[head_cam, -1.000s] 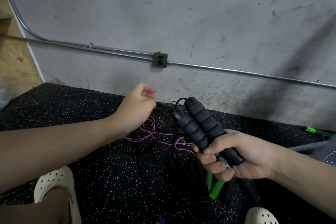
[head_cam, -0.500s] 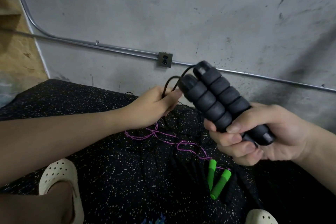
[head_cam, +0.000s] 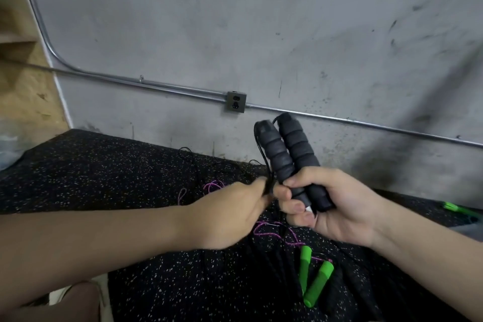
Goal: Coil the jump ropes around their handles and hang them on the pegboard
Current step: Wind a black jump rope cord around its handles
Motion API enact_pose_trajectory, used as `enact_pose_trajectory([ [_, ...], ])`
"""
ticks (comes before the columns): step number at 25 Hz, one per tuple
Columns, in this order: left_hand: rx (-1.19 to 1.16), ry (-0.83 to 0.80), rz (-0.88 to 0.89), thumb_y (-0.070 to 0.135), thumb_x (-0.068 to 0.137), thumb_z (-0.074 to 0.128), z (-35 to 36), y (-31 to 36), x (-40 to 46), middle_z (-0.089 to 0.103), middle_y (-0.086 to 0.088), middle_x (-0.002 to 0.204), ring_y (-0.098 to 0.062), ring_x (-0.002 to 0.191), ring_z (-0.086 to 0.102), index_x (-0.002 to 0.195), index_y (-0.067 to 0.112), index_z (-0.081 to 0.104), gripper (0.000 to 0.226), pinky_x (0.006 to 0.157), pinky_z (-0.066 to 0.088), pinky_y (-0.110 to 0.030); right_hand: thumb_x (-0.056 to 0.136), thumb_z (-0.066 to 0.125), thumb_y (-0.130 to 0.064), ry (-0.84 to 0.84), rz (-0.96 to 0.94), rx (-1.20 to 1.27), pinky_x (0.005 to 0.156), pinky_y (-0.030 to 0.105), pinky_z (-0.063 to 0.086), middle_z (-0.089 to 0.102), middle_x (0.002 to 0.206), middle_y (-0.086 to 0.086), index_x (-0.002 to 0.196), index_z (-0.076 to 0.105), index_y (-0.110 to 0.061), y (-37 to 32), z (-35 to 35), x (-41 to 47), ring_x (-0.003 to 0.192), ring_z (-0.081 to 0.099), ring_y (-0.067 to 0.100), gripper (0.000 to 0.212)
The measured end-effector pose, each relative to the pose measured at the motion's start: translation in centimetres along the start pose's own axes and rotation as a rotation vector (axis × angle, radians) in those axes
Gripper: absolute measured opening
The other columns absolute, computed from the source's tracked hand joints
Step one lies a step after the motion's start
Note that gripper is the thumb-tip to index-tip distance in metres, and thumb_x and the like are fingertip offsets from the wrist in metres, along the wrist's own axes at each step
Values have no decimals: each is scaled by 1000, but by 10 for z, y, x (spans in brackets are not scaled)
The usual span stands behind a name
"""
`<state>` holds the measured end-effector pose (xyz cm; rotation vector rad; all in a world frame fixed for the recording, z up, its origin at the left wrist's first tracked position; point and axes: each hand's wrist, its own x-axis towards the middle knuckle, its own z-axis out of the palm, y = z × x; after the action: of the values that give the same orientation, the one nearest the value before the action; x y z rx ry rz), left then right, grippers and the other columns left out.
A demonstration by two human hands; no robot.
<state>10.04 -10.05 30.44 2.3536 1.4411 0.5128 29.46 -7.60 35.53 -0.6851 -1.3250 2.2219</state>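
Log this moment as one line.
right hand: grips black handles | left hand: pinches black rope | green handles: on floor

The right hand [head_cam: 337, 206] is raised with fingers and thumb curled in a fist-like grip. The left hand [head_cam: 230, 214] pinches just beside it, fingertips nearly touching the right knuckles; both forearms bare.

— What are you wearing on your arms?
— Nothing: both your forearms [head_cam: 109, 238] are bare to the frame's edge, no sleeves, watch or rings.
— And your feet?
— A white perforated clog [head_cam: 58, 297] shows at lower left.
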Motion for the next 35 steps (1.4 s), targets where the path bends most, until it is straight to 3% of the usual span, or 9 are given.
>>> enact_pose_trajectory([
  [3, 393, -58, 37, 20, 109, 35, 8, 5, -1, 67, -17, 115, -35, 97, 65, 136, 3, 50, 35, 71, 39, -35, 78, 60, -6, -52, 107, 53, 45, 21, 30, 48, 74, 6, 129, 53, -6, 12, -1, 0, 55, 41, 12, 52],
  [5, 447, -143, 112, 21, 111, 35, 1, 6, -4, 65, -14, 109, -32, 92, 64, 128, 6, 53, 29, 71, 41, -34, 77, 61, -6, -61, 164, 51, 45, 21, 32, 45, 73, 5, 125, 58, -3, 15, -3, -2, 55, 39, 12, 47],
  [8, 133, -227, 116, 34, 112, 36, -5, -4, -9, 59, -2, 87, -22, 73, 58, 101, 21, 46, 20, 75, 49, -37, 75, 63, -6, -58, 168, 36, 44, 20, 32, 44, 73, 4, 107, 64, -6, 15, -4, -3, 54, 39, 11, 32],
  [14, -98, -242, -26, 55, 107, 34, 6, -43, -20, 64, -2, 74, -16, 62, 61, 89, 21, 49, 41, 72, 57, -43, 76, 60, -3, 175, -78, 44, 44, 22, 32, 45, 73, 5, 108, 58, -6, -3, -24, 1, 55, 39, 13, 31],
  [17, -47, -179, -19, 54, 107, 35, 1, -52, -24, 52, 1, 67, -11, 53, 43, 91, 23, 51, 38, 56, 42, -30, 80, 54, -5, 377, -124, -30, 44, 22, 31, 49, 74, 6, 113, 50, -8, -10, -51, -5, 55, 39, 14, 33],
  [21, 125, 7, 74, 56, 103, 47, -21, -45, -25, 45, 5, 53, -14, 48, 43, 73, 24, 45, 44, 47, 30, -20, 81, 55, -7, 514, -14, -200, 42, 22, 30, 52, 75, 8, 110, 54, -4, -2, -77, -13, 55, 40, 15, 29],
  [26, 183, 120, 210, 54, 103, 45, -46, -36, -27, 45, -1, 55, -21, 52, 45, 65, 25, 34, 49, 50, 30, -22, 82, 56, 0, 513, 76, -306, 41, 23, 30, 52, 73, 13, 104, 54, -4, 12, -78, -4, 50, 41, 18, 22],
  [29, 109, 96, 272, 51, 103, 45, -48, -25, -26, 47, 0, 56, -20, 52, 47, 66, 22, 41, 47, 51, 37, -28, 83, 56, 3, 547, 112, -473, 40, 22, 29, 49, 71, 16, 83, 54, -1, 19, -71, 2, 48, 41, 20, 4],
  [35, 77, 192, 337, 43, 106, 50, -48, -18, -20, 36, -1, 53, -21, 50, 37, 66, 25, 31, 48, 51, 30, -28, 63, 60, -16, 436, 292, -866, 41, 23, 31, 48, 56, 10, 64, 56, -5, 28, -52, 9, 46, 41, 20, 11],
])
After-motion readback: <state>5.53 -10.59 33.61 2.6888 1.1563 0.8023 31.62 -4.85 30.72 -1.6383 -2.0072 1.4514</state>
